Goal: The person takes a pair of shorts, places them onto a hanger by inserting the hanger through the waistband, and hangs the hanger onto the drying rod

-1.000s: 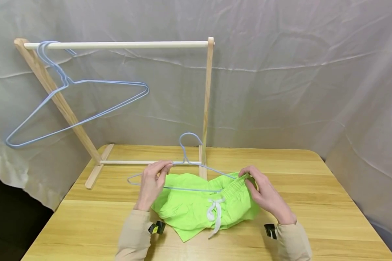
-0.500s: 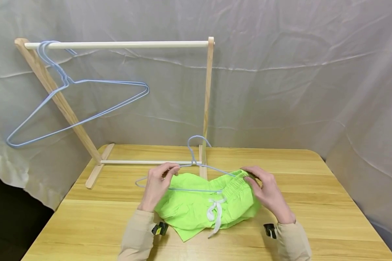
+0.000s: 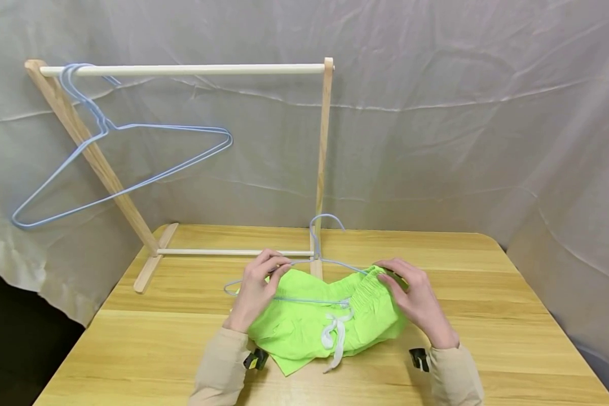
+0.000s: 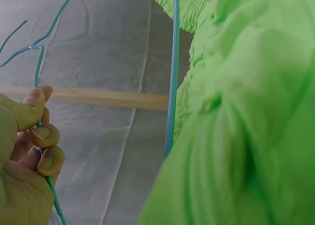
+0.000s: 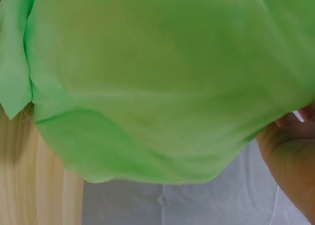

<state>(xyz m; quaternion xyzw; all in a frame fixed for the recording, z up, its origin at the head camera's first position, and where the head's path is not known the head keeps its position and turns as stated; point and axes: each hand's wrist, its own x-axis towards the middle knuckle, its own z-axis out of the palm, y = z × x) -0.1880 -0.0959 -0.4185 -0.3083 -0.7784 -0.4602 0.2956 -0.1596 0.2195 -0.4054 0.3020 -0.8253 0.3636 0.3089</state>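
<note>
Bright green shorts (image 3: pixel 304 332) with a gathered waistband and a white drawstring (image 3: pixel 339 332) lie bunched on the table's near half. A blue wire hanger (image 3: pixel 330 217) stands hook-up at the waist opening, its right end inside the waistband and its left end outside. My left hand (image 3: pixel 257 290) pinches the hanger's left shoulder; in the left wrist view the thumb and curled fingers (image 4: pixel 42 132) close round the wire. On the right, my right hand (image 3: pixel 416 296) grips the waistband's right end between thumb and fingers. The hanger's right tip is hidden by the cloth.
A wooden rack (image 3: pixel 323 146) stands at the back left. Two or more blue hangers (image 3: pixel 167 127) hang on the left of its top bar (image 3: pixel 208 70). Grey cloth (image 3: pixel 436 141) forms the backdrop behind the wooden table (image 3: pixel 487 316).
My left hand has moved to the right with the hanger, pushing its right end deeper into the waistband. The hook has shifted right too. My right hand has stayed nearly in place.
</note>
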